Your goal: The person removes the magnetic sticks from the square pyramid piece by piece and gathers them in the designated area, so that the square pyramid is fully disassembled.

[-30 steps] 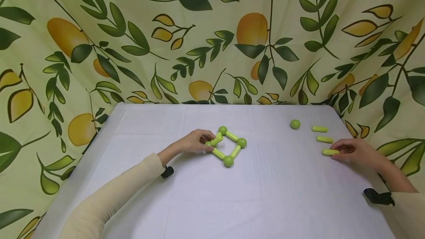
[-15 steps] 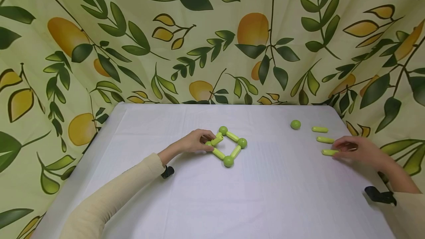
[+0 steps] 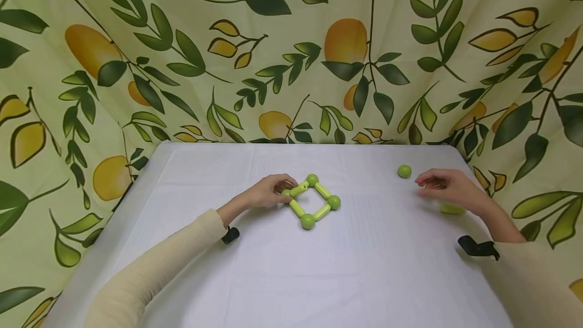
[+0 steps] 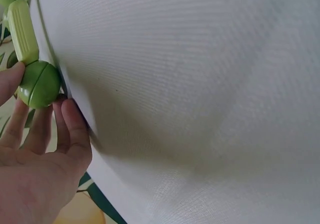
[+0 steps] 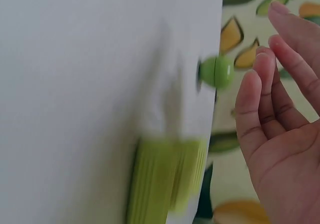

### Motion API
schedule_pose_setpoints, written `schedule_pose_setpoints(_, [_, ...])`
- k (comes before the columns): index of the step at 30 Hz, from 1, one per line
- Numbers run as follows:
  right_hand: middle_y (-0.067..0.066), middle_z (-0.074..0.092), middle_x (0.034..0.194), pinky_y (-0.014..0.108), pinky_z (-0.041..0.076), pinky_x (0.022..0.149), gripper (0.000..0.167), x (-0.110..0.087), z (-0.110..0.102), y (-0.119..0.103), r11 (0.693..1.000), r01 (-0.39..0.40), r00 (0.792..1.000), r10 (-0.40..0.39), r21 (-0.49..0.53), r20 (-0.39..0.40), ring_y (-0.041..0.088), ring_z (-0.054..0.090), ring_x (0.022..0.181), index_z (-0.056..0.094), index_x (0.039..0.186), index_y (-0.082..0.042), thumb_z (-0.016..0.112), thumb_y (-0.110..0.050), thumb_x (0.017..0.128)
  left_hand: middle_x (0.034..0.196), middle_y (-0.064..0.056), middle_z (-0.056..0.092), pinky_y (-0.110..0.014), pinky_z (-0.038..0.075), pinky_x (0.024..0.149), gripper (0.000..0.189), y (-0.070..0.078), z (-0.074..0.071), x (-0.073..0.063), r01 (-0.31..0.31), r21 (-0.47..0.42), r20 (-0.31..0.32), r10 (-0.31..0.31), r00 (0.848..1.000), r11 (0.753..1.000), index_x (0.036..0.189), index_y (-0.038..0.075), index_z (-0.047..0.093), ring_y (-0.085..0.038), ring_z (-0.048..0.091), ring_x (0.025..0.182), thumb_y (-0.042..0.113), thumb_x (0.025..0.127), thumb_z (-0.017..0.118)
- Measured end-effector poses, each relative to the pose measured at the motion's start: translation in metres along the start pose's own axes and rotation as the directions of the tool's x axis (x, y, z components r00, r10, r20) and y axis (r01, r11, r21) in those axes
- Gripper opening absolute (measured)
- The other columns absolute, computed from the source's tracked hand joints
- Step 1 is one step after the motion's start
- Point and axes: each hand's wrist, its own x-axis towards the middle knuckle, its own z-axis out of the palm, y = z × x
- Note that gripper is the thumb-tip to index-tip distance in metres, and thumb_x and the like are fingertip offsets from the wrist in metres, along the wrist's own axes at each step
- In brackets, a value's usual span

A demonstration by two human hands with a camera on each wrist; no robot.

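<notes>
In the head view my left hand (image 3: pixel 266 191) pinches a green ball (image 4: pixel 40 86) at the left corner of a four-sided frame of green balls and light green rods. The frame lies on the white table. Its upper-left rod (image 3: pixel 299 189) runs from the held ball towards the back ball (image 3: pixel 311 180), its far end close by that ball. My right hand (image 3: pixel 453 186) hovers at the right with relaxed fingers and nothing between them. Just left of its fingertips sits a loose green ball (image 3: pixel 404 171). A loose rod (image 3: pixel 452 209) lies below the hand, which hides the other rods.
In the right wrist view, light green rods (image 5: pixel 152 184) lie blurred beside the hand. A white cloth covers the table (image 3: pixel 282 277). Behind it hangs a curtain (image 3: pixel 291 80) printed with leaves and fruit.
My right hand has left the front loose rod and moved back and left, towards the loose ball. The frame has turned slightly, and its upper-left rod now lines up with the back ball.
</notes>
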Motion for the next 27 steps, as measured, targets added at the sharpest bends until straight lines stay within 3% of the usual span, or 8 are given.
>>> schedule_pose_setpoints(8, [0.022,0.069,0.102,0.021,0.052,0.072,0.023,0.045,0.033,-0.021,0.991,0.027,0.996,-0.037,0.129,0.079,0.018,0.063,0.085,0.071,0.109,0.005,0.079,-0.004,0.089,0.128,-0.014,0.065,-0.034,0.047,0.101,0.036,-0.001,0.000,0.003,0.016,-0.005,-0.001,-0.016,1.000,1.000,0.129,0.001,0.061,-0.027,0.060,0.121,0.001,0.095,0.071])
schedule_pose_setpoints(17, [0.023,0.069,0.106,0.022,0.053,0.079,0.025,0.088,0.071,-0.042,0.977,0.031,0.985,-0.065,0.209,0.160,0.020,0.065,0.090,0.070,0.109,0.007,0.080,-0.003,0.088,0.123,-0.014,0.065,-0.031,0.050,0.097,0.038,0.001,-0.002,0.008,0.091,-0.044,-0.048,-0.093,0.994,0.995,0.126,-0.002,0.058,-0.028,0.062,0.115,0.002,0.092,0.075])
schedule_pose_setpoints(27, [0.027,0.065,0.107,0.029,0.056,0.083,0.029,0.120,0.108,-0.070,0.956,0.041,0.962,-0.116,0.291,0.246,0.025,0.064,0.092,0.068,0.111,0.010,0.080,0.000,0.087,0.123,-0.011,0.067,-0.030,0.049,0.098,0.026,-0.003,-0.006,0.014,0.013,-0.027,-0.022,-0.013,1.000,1.000,0.119,0.000,0.068,-0.025,0.062,0.117,-0.001,0.093,0.072])
